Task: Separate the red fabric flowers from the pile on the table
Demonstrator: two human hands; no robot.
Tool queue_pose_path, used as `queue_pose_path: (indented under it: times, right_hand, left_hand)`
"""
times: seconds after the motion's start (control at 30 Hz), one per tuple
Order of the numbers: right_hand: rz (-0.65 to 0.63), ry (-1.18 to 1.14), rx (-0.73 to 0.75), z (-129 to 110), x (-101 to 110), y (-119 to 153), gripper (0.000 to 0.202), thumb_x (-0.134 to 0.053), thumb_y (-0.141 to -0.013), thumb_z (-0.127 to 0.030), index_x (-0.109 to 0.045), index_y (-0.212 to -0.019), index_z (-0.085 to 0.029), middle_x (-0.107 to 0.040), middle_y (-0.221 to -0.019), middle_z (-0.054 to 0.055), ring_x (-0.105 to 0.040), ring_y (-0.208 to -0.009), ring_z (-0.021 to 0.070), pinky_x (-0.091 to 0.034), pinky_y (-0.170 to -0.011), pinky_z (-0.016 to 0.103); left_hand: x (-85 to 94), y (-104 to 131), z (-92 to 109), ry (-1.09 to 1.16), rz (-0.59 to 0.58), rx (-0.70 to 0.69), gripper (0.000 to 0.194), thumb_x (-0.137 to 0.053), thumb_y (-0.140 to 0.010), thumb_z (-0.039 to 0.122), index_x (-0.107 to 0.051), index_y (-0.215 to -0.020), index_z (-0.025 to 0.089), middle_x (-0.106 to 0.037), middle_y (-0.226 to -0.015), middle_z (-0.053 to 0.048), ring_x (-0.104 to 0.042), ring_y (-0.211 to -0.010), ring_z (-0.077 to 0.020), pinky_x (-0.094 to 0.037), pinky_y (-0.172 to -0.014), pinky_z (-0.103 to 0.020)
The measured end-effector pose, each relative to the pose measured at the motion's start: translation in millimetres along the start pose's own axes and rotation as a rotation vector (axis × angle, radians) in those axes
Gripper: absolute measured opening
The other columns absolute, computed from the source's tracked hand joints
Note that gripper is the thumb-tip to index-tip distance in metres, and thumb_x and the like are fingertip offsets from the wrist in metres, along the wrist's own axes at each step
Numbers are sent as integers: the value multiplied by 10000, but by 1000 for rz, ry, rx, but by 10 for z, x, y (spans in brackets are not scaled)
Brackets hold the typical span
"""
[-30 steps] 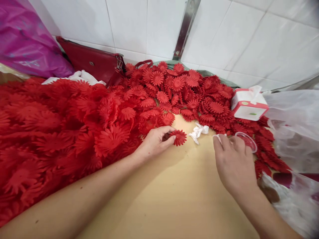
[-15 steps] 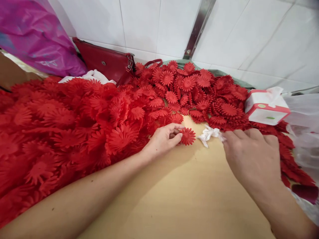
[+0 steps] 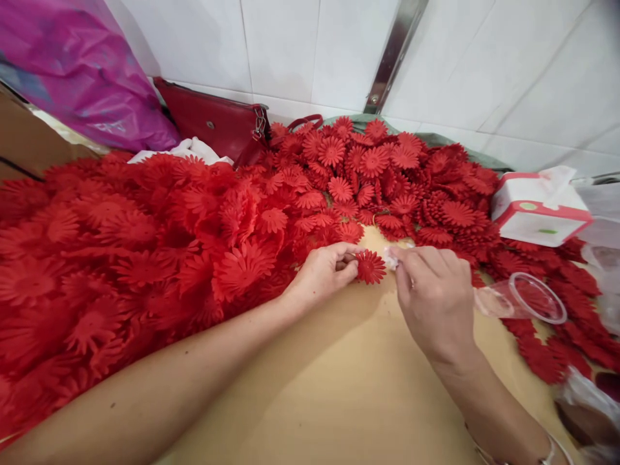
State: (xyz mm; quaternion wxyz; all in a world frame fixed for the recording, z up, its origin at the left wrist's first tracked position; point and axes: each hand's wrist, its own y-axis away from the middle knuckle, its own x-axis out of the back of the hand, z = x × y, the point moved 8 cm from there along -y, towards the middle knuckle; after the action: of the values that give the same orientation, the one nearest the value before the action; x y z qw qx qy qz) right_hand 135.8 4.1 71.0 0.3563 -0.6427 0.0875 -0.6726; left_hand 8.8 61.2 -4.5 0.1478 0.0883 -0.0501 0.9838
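Head camera: a white tiled wall (image 3: 285,51) fills the top of the view, with a metal strip (image 3: 394,55) running down it at a slant. Below it spreads a tan surface (image 3: 314,387), bare in the middle and toward the wearer. A large heap of red flower pieces (image 3: 145,232) covers its left side and runs along the back and down the right. At the upper left a purple plastic bag (image 3: 82,71) bulges behind the heap, and a dark red handbag (image 3: 208,123) leans by the wall just beside it. Toward the right, a white and red tissue box (image 3: 537,213) sits by the flower pieces, one tissue poking out of its top. The right hand (image 3: 438,297) pinches a white wad (image 3: 391,259), largely hidden by its fingers. The left hand (image 3: 320,274) pinches the edge of a single red flower (image 3: 371,267) between thumb and fingers, above the surface's back part. A clear plastic cup (image 3: 537,297) lies on its side to the right of the right hand. The wad is just beside the single red flower; whether they touch cannot be told.
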Motion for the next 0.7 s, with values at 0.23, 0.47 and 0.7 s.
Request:
queue_pose_path:
  times: [0.23, 0.47, 0.7]
  right_hand:
    - [-145, -20, 125, -197, -196, 44, 235, -459, -1034, -169, -683, -1103, -189, -684, -882, 74, -530, -835, 251, -344, -755, 383]
    - [-60, -202, 119, -197, -120, 50, 301, -475, -1005, -111, -642, -1253, -152, -696, -1102, 139, -601, -984, 267, -432, -802, 398]
    - [-75, -523, -4, -112, -134, 8, 145, -560, -1000, -145, -688, -1060, -175, -696, -994, 79, -668, -918, 203, -535, -826, 344]
  left_hand:
    - [-22, -2, -18, 102, -21, 9, 285, -589, -907, 130, -700, -1169, 132, -789, -969, -71, -734, -807, -141, -592, -786, -261]
    - [30, -6, -26, 166, 26, 50, 302, -584, -908, 110, -690, -1190, 125, -790, -990, -74, -736, -869, -148, -582, -823, -264]
    - [53, -5, -27, 163, 59, 54, 306, -564, -924, 112, -685, -1204, 116, -782, -1070, -95, -726, -900, -155, -567, -860, -279]
